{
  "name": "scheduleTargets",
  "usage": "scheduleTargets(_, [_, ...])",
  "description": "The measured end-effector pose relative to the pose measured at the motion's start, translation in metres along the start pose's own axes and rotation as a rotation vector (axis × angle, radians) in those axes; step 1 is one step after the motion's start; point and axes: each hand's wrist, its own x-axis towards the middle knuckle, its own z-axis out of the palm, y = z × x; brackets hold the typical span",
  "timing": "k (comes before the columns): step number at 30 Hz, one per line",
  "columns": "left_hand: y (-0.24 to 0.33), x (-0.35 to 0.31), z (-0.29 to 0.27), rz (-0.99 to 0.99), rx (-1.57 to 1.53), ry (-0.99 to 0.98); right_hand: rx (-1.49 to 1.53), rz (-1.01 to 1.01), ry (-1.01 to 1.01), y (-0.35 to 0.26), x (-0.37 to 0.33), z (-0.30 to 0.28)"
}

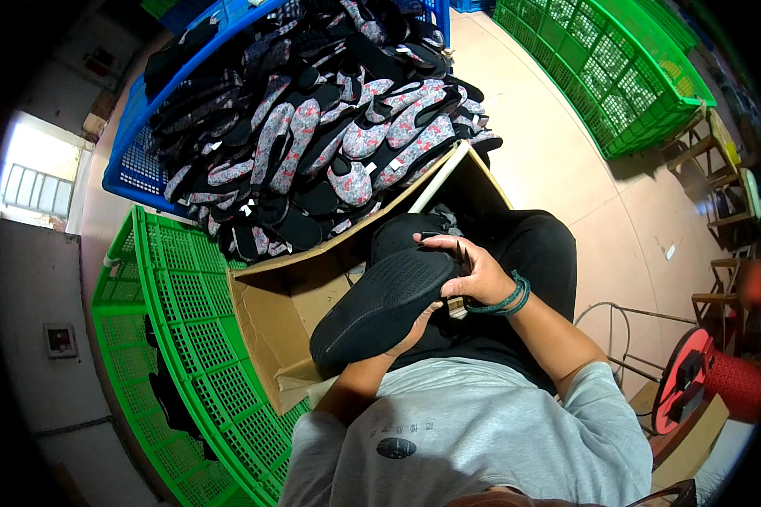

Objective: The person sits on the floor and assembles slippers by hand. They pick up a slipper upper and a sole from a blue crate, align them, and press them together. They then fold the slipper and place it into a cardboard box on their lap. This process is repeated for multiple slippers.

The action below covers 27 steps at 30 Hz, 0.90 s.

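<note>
A black slipper (pixel 385 306) lies over my lap with its textured sole turned up. My left hand (pixel 410 336) grips its near edge from below, the fingers mostly hidden under it. My right hand (pixel 475 275) is closed about the slipper's right end, with fingertips bent over the far edge. A slim dark pointed piece shows between the right fingers, and a pale blocky end (pixel 457 308) sticks out below that palm; I cannot make out what tool they belong to. Beyond my knees, a large heap of slippers (pixel 355 139), black and grey-red patterned, fills a blue crate (pixel 135 165).
An open cardboard box (pixel 258 317) stands against my legs. Green crates (pixel 194 329) are at the left, and another green crate (pixel 604 72) stands far right. A red round-topped stool-like object (pixel 685 380) and wooden racks (pixel 719 177) are at the right.
</note>
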Motion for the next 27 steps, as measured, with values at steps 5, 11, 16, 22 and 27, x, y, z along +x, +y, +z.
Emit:
scheduleTargets(5, [-0.019,-0.018,-0.010,0.101,0.333,-0.055,-0.020,0.027,-0.056,0.008,0.001,0.002])
scheduleTargets(11, [-0.026,-0.038,-0.047,0.058,0.463,-0.200,0.015,0.184,0.001,-0.003,-0.002,0.003])
scheduleTargets(16, [-0.024,-0.043,-0.056,0.023,0.463,-0.207,-0.007,0.194,-0.033,-0.004,0.000,0.004])
scheduleTargets(22, [-0.022,-0.023,-0.033,0.028,0.405,-0.184,0.076,0.242,0.099,0.012,0.002,0.006])
scheduleTargets(27, [-0.023,-0.003,-0.005,0.033,0.358,-0.138,0.121,0.257,0.191,0.040,0.004,0.001])
